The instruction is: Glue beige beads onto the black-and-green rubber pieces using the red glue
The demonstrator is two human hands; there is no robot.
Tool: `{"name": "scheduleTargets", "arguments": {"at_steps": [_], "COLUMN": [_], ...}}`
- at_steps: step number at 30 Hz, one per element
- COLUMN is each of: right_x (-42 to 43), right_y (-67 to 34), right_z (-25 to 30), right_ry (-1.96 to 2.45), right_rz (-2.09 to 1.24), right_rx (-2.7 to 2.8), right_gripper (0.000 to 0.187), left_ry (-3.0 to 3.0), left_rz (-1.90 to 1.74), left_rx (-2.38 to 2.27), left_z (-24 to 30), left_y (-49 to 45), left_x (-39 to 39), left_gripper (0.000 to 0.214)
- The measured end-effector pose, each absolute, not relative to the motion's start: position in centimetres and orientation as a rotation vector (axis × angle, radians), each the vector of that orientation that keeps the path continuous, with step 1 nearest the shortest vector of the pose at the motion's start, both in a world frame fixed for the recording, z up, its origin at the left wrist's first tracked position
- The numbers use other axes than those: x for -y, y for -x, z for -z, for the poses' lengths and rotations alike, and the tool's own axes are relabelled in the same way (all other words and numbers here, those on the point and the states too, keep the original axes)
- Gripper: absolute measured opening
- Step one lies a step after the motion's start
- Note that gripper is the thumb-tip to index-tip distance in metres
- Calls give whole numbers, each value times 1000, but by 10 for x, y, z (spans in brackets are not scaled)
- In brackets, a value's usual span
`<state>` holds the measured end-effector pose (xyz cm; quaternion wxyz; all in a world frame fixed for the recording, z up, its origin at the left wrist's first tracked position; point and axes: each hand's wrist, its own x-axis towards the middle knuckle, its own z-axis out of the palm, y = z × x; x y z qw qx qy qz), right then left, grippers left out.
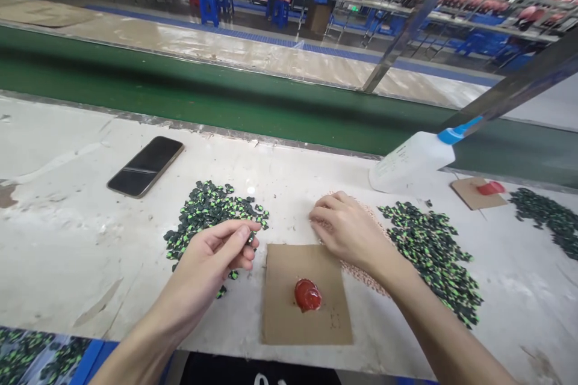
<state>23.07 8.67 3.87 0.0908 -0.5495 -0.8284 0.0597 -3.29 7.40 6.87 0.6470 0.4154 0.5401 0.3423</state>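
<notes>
My left hand [221, 246] is closed, pinching a small black-and-green piece [251, 238] between thumb and fingers. It is at the right edge of a left pile of similar black-and-green pieces [203, 207]. My right hand [345, 225] has its fingers curled down at the left edge of a spread of tiny pinkish beads [361, 274], which it partly covers. Its fingertips are pressed together, and what they hold, if anything, is hidden. Between the forearms lies a cardboard square [282, 319] with a glossy red blob [307, 295] on it.
A second black-and-green pile [431, 255] lies right of the beads. Behind it stands a white bottle [410, 162] with a blue nozzle. A phone [146, 166] lies at the left. Farther right are another card [467, 195] and a dark pile [548, 219]. A green belt [226, 99] runs behind.
</notes>
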Motion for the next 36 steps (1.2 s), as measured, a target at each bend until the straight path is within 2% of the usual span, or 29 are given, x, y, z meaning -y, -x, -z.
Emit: {"name": "scheduleTargets", "arguments": {"at_steps": [4,9,11,15,18,26,31,36], "right_x": [-90,-93,-84,-43,-10,17,21,21], "right_y": [-229,-228,-227,-222,-215,-206,-205,-202], "right_z": [-37,-38,-45,-66,-77,-80,-86,-67], "right_ry": [1621,1594,1576,1498,1408,1337,1336,1297], "right_rz": [-211,-262,-307,-498,-723,-333,-444,-730], "right_rx": [2484,2420,2357,2191,1983,2262,2306,1842], "right_gripper": [29,30,26,16,12,22,26,22], "left_ry": [-798,-955,-1108,-1460,-1488,-1038,-1053,-1002], "left_rz": [-810,-955,-1003,-1101,-1061,-633,-627,-634], "left_rx": [-1184,-1259,-1273,-1143,-1103,-1123,-1097,-1108], "left_z": [-68,-66,-66,-63,-60,-65,-65,-64], "left_y": [33,31,25,4,-11,-21,-21,-22], "left_x": [-68,-52,-43,-24,-14,-13,-15,-9], "left_gripper": [41,11,4,16,15,15,18,15]}}
